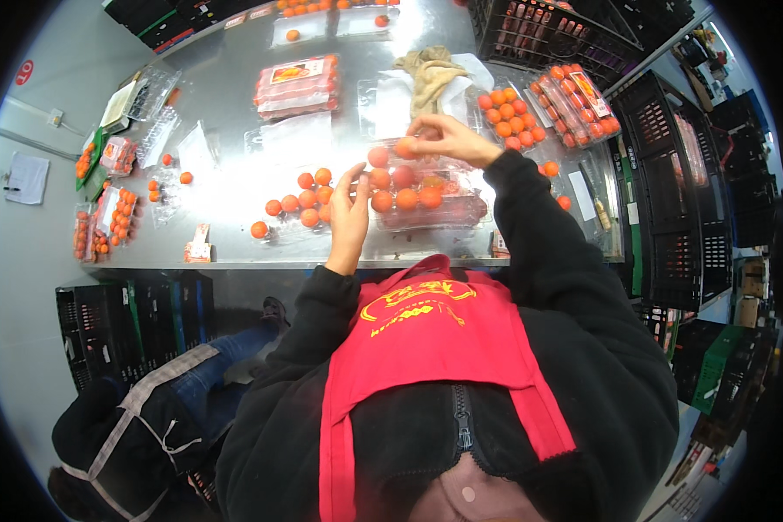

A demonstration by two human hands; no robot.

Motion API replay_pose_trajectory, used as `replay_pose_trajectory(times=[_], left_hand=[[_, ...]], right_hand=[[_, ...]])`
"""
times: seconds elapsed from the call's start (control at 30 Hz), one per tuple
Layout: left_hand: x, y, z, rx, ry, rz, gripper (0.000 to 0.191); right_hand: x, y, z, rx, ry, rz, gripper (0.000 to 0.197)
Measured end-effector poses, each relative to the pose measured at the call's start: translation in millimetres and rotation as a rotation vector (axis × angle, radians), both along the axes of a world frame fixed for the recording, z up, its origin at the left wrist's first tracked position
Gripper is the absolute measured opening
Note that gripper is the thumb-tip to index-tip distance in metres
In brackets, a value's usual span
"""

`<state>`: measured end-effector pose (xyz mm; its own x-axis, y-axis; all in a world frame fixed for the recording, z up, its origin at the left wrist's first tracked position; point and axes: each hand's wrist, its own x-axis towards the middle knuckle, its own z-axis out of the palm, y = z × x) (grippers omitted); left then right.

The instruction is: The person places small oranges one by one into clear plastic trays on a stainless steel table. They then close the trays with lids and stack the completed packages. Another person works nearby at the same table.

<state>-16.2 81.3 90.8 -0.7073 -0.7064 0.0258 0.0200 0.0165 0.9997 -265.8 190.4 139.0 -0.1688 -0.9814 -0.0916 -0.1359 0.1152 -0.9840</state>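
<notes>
A clear plastic clamshell tray (424,215) lies before me, with several orange-red tomatoes (406,199) in its left part. Over the tray's upper edge, my right hand (447,140) pinches one tomato (406,147) between thumb and fingertips. My left hand (350,212) is at the tray's left side, fingers raised beside the tomatoes; whether it touches one I cannot tell. Just left of it, loose tomatoes (307,198) lie in a cluster. Beyond the tray a tan cloth (430,75) rests on white sheets. An uncovered group of tomatoes (510,117) sits to the upper right.
A labelled, filled pack (297,86) stands farther back on the metal table (228,176); another filled pack (577,104) is at right, near a knife (597,196). Black crates (672,189) stand beyond the right edge. Another person (137,417) bends low at my left, beside stacked crates.
</notes>
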Motion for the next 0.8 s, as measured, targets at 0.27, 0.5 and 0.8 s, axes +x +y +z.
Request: replay_pose_trajectory(times=[0.27,0.5,0.8], left_hand=[[-6,38,55,0.507,-0.024,-0.426,0.058],[-12,63,43,0.079,0.04,-0.329,0.036],[-10,66,30,-0.181,0.087,-0.107,0.026]], right_hand=[[70,76,37,-0.174,0.07,-0.024,0.042],[108,94,24,-0.153,-0.044,-0.402,0.046],[117,91,11,-0.325,0.156,-0.524,0.043]])
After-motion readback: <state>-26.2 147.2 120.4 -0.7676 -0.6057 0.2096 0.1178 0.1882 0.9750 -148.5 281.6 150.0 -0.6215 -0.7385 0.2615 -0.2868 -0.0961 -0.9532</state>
